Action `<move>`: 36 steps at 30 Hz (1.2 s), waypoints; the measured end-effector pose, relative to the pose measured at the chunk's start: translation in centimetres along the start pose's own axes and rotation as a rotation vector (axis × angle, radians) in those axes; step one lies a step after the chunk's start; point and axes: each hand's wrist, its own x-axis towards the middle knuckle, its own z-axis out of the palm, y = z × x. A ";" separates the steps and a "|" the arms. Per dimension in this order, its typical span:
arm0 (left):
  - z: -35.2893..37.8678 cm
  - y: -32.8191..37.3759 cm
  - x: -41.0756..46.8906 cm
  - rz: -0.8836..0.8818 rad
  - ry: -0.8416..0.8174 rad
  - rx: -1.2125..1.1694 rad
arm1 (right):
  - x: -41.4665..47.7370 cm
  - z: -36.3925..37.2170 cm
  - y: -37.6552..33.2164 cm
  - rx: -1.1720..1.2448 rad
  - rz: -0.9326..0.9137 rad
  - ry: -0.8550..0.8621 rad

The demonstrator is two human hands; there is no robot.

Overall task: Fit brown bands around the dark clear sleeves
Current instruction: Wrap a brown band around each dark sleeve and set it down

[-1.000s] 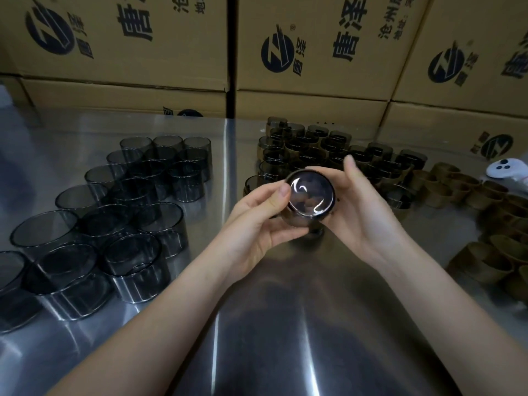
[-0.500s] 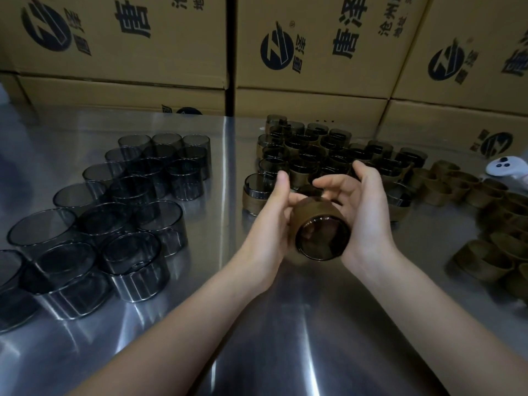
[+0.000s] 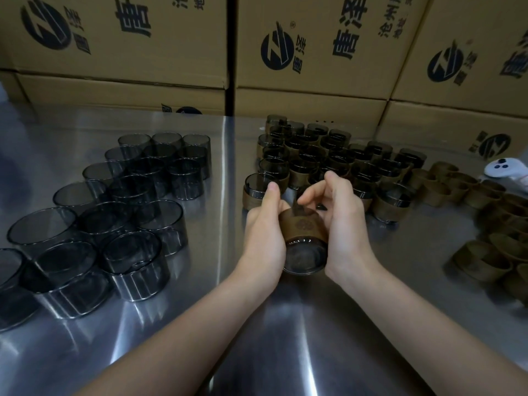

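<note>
A dark clear sleeve (image 3: 305, 257) with a brown band (image 3: 303, 228) round its upper part is held between both hands over the middle of the steel table. My left hand (image 3: 264, 234) grips its left side, thumb pointing up. My right hand (image 3: 343, 221) grips its right side, fingers curled over the far rim. Bare dark sleeves (image 3: 125, 212) stand grouped on the left. Banded sleeves (image 3: 328, 158) stand in rows behind my hands. Loose brown bands (image 3: 485, 252) lie on the right.
The steel table (image 3: 228, 324) stretches toward me. Cardboard boxes (image 3: 314, 52) with printed logos wall off the back. A white controller (image 3: 505, 171) lies at the far right edge beside the bands.
The sleeve has turned from facing me end-on to tilting its open end downward, and both hands have lowered it toward the table. The band now sits round it.
</note>
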 end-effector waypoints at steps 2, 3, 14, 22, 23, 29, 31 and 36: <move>0.0 0.1 -0.1 -0.005 -0.022 0.005 | 0.1 -0.1 0.0 -0.036 -0.038 -0.009; 0.0 0.1 -0.1 -0.008 -0.037 0.002 | 0.1 -0.1 0.0 -0.045 -0.045 -0.016; -0.3 0.2 0.1 0.078 -0.131 0.001 | 0.2 -0.3 0.3 -0.075 -0.206 -0.019; -0.3 0.4 0.0 0.135 -0.148 0.025 | 0.2 -0.5 0.4 -0.102 -0.291 -0.026; -0.3 0.4 -0.1 0.139 -0.150 0.029 | 0.2 -0.5 0.4 -0.102 -0.293 -0.028; -0.2 0.5 -0.2 0.151 -0.148 0.043 | 0.3 -0.7 0.4 -0.108 -0.310 -0.036; -0.2 0.5 -0.3 0.156 -0.156 0.051 | 0.3 -0.7 0.5 -0.112 -0.330 -0.042; -0.4 0.5 -0.3 0.174 -0.190 0.027 | 0.5 -0.8 0.8 -0.107 -0.343 -0.064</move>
